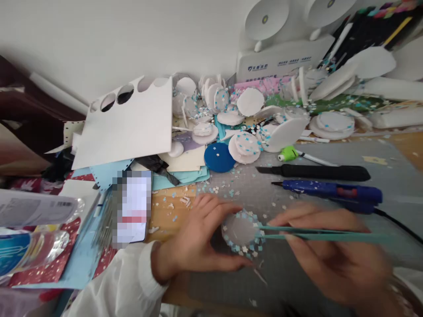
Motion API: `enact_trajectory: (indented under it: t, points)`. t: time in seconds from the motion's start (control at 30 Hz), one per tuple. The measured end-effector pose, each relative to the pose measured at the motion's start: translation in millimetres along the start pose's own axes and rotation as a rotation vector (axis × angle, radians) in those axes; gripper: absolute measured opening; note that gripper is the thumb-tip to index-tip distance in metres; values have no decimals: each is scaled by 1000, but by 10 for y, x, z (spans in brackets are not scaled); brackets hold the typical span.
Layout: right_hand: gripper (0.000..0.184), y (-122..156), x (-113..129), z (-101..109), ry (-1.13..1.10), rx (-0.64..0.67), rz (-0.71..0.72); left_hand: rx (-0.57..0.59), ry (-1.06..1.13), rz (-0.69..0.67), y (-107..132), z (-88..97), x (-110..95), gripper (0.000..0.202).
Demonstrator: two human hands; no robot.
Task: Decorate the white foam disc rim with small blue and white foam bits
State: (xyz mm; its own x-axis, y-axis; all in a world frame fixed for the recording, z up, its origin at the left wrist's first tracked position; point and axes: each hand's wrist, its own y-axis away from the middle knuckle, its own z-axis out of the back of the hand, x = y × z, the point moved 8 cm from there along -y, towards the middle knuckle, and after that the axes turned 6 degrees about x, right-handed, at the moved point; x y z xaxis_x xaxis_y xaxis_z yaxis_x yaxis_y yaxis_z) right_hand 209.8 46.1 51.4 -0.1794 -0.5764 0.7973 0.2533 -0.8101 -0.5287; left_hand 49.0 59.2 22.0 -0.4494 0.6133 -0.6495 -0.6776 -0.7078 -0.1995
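My left hand [205,237] curls round a small round piece [243,230] on the grey mat, with its fingers and thumb at the edges. Tiny blue and white confetti pieces ring the rim of that round piece, and its middle looks pale and bare. Teal tweezers [317,234] are pinched in my right hand [337,251], which is blurred by motion. Their tips reach the right side of the confetti rim. Whether the tips hold a confetti piece is too small to tell.
Behind the hands lie a blue glue gun [333,193], a black craft knife [324,172] and a blue round lid [218,157]. White foam discs [250,102] crowd the back. A phone [134,207] lies at left, near a white board with round holes [132,123].
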Motion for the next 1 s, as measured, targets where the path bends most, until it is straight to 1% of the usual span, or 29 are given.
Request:
enact_trajectory:
  t: [0.07, 0.17, 0.33, 0.47, 0.67, 0.87, 1.0]
  points:
    - [36, 11, 9, -45, 26, 64, 15, -25, -6, -6, 9, 10, -8, 67]
    - [37, 31, 33, -95, 84, 110, 40, -47, -46, 7, 22, 7, 1, 67]
    - [30, 47, 100, -158, 222, 116, 85, -60, -123, 6, 27, -4, -2, 68]
    - [23, 67, 107, -196, 296, 138, 89, -81, -129, -18, 27, -3, -23, 72]
    - [25, 94, 119, -208, 287, 170, 98, -93, -106, -59, 12, 16, -72, 74]
    - [24, 82, 104, -136, 281, 102, 36, -83, -14, -60, -1, 50, -75, 74]
    - [24, 36, 105, -123, 231, 99, 14, -81, -13, -42, 6, 37, -53, 71]
